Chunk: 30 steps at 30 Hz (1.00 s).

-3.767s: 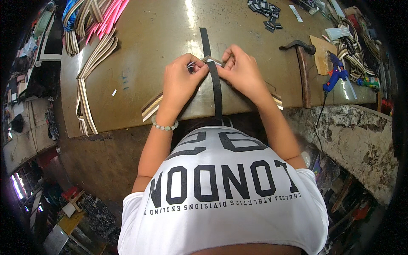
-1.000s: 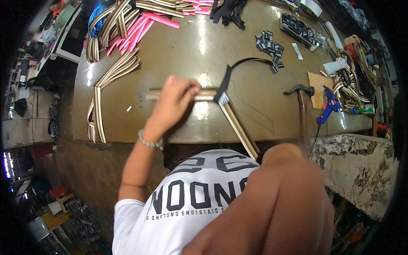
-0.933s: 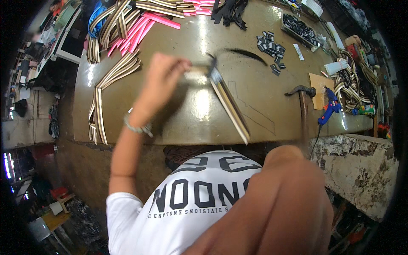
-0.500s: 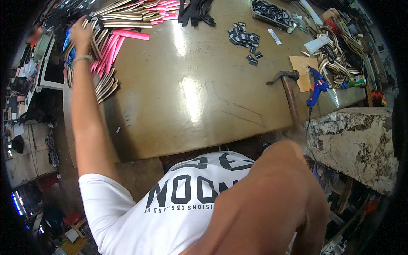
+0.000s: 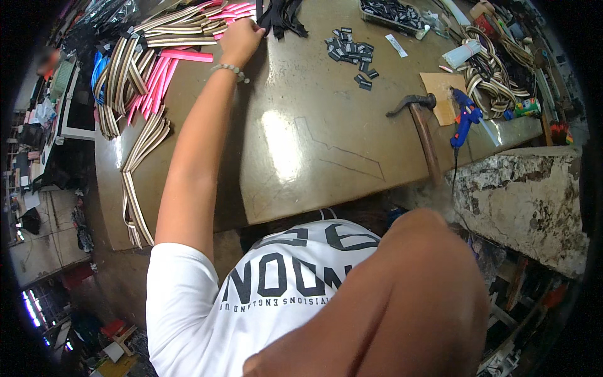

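Observation:
My left hand (image 5: 241, 43) reaches to the far part of the table, fingertips pinched at the left edge of a bunch of black strips (image 5: 281, 17). A beaded bracelet is on its wrist. Left of the hand lie bundles of striped brown-and-cream straps (image 5: 178, 31) and bright pink strips (image 5: 164, 78). One striped strap bundle (image 5: 135, 191) trails down to the table's near left edge. A bare, bent limb fills the lower right, close to the camera; my right hand is not visible.
Small black tags (image 5: 352, 50) lie scattered near a clear tray of more tags (image 5: 391, 16). A hammer (image 5: 419, 119), a piece of brown card (image 5: 440, 91), a blue glue gun (image 5: 465, 119) and coiled straps (image 5: 493, 81) occupy the right. A rough, stained block (image 5: 521, 195) adjoins the table there.
My left hand has moved right from the striped straps to the black strips. The strap bundle running to the near left edge now shows, where my forearm covered it before.

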### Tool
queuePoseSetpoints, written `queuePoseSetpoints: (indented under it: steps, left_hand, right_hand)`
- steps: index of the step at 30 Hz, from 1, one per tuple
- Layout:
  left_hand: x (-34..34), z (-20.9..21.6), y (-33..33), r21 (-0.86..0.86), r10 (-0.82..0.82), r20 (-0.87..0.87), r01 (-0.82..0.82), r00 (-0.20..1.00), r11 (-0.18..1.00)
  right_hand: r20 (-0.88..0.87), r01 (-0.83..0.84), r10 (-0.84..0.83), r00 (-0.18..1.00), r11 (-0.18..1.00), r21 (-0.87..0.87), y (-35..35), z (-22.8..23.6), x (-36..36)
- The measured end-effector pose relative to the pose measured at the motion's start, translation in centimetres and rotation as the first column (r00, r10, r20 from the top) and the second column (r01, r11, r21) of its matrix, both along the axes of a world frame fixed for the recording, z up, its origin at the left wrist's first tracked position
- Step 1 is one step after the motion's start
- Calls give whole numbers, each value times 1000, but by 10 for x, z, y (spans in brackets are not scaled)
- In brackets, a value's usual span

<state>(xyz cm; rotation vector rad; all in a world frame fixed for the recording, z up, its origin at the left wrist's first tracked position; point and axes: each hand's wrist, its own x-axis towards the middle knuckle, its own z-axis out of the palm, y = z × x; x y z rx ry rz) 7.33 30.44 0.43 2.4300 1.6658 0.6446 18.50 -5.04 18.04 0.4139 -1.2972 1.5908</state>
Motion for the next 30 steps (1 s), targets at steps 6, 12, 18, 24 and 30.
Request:
queuePoseSetpoints:
  steps: [6,12,18,24,30]
  left_hand:
    - [-50,3,-13,-142,-75,428,149,901,979]
    - [-87,14,-104,-571,370,742,238,559,786]
    - [-95,36,-254,-538,342,775,271,531,798]
    - [-88,25,-323,-526,220,645,216,732,823]
    - [-79,7,-341,-370,61,524,162,849,915]
  right_hand:
    - [40,-26,26,999,1000,-16,-1,-1,-3]
    - [103,-76,89,991,988,-131,4,-13,-3]
    - [906,791,-104,411,534,-298,56,-106,-24]
    - [706,371,248,663,711,-598,130,-185,2]
    - [921,677,-93,378,706,-206,279,-192,35]
